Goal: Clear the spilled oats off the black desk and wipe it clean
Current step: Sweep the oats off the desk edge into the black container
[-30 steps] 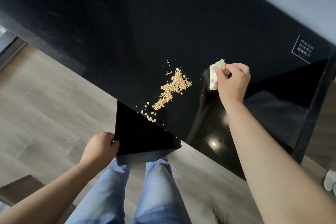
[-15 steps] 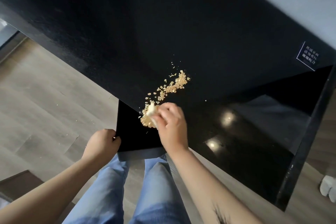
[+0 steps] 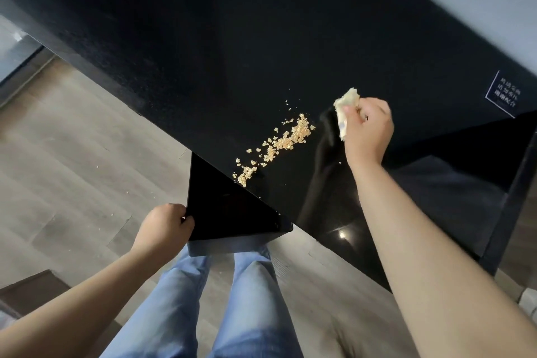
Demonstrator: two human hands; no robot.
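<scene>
Two hands in view. The right hand (image 3: 367, 131) is curled round a crumpled pale-yellow cloth (image 3: 344, 107), low over the glossy black worktop (image 3: 203, 52); contact unclear. Just left of it, a trail of loose golden oat flakes (image 3: 290, 136) runs diagonally to the near edge. The left hand (image 3: 164, 225) grips the corner of a flat black tray (image 3: 229, 212) held under that edge. Stray flakes lie on the grey plank floor (image 3: 72, 139).

On my feed, the left forearm (image 3: 87, 293) and right forearm (image 3: 421, 241) are both bare as far as the edge of view. The left hand (image 3: 162, 225) and right hand (image 3: 367, 131) are bare too. Below them I see two legs in light blue jeans (image 3: 252, 308), the denim faded paler over the thighs.
</scene>
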